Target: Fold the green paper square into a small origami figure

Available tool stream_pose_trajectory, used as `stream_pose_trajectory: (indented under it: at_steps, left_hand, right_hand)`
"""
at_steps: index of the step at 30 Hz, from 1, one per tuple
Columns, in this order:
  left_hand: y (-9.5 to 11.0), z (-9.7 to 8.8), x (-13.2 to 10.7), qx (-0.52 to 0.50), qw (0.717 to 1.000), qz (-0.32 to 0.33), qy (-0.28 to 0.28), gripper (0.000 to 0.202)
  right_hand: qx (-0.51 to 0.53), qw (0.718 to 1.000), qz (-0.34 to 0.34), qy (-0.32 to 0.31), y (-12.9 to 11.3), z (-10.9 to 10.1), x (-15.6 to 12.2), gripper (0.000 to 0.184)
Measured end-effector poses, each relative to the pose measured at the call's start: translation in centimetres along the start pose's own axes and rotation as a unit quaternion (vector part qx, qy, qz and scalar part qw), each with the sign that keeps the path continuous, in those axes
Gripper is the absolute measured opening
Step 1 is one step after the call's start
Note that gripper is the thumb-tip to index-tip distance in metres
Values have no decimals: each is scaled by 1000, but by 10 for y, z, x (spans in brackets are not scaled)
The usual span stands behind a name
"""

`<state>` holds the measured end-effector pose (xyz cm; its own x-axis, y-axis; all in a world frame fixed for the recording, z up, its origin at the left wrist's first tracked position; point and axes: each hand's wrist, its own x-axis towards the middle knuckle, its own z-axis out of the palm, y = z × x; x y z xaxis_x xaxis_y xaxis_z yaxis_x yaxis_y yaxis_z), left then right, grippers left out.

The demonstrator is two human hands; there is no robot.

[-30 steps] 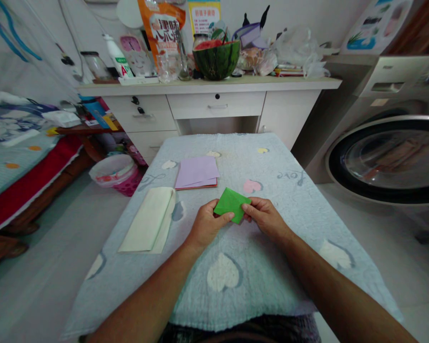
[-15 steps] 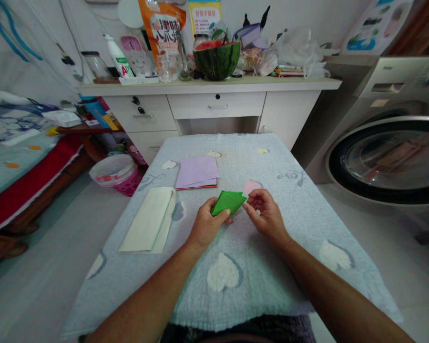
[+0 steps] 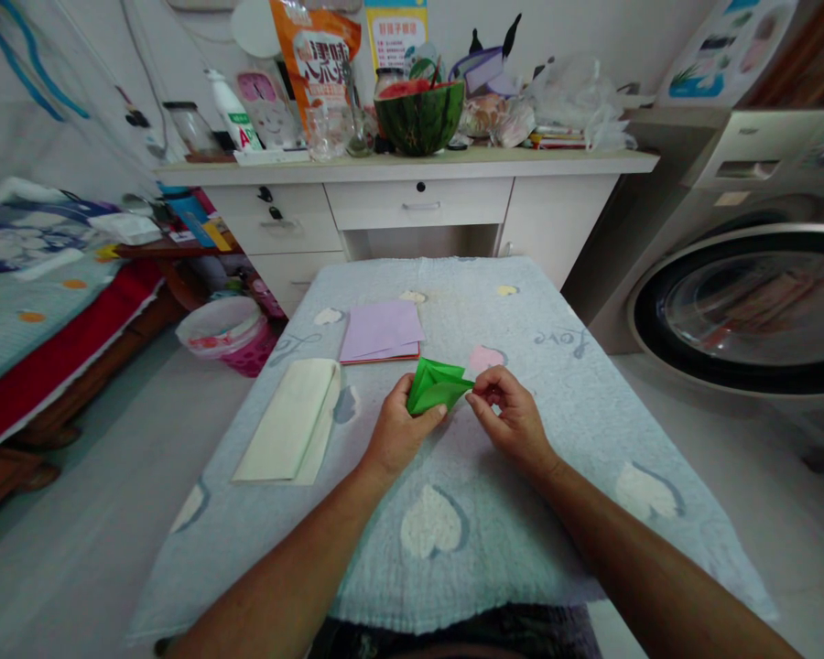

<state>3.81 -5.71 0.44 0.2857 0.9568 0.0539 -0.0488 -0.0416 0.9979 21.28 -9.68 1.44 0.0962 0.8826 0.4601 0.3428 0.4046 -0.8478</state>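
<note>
A folded green paper [image 3: 436, 385] is held just above the grey cloth-covered table [image 3: 494, 513], near its middle. My left hand [image 3: 399, 430] is closed on its left lower side, thumb on top. My right hand [image 3: 512, 416] pinches the paper's right corner between thumb and forefinger. The paper's top layer stands lifted, so a pocket shows between the layers.
A stack of lilac and red sheets [image 3: 380, 331] lies just beyond the hands. A cream folded sheet [image 3: 294, 421] lies to the left. Behind stand a desk with drawers [image 3: 418, 197], a half watermelon [image 3: 418, 114], a pink bin [image 3: 223, 331], a bed [image 3: 34, 311] and a washing machine [image 3: 748, 302].
The flat green paper has been lifted and tilted, and its layers have been pulled apart into a pocket. My right hand shifted from under the paper to pinching its right corner.
</note>
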Motion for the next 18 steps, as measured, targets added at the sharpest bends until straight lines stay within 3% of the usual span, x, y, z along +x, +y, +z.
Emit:
stream_pose_trajectory:
  at_steps: [8, 18]
  left_hand:
    - [5, 0, -2, 31, 999, 5, -14, 40]
    - [8, 1, -3, 59, 998, 31, -21, 40]
  right_hand:
    - [10, 1000, 17, -4, 0, -1, 0, 9]
    - [-42, 997, -60, -21, -3, -4, 1, 20]
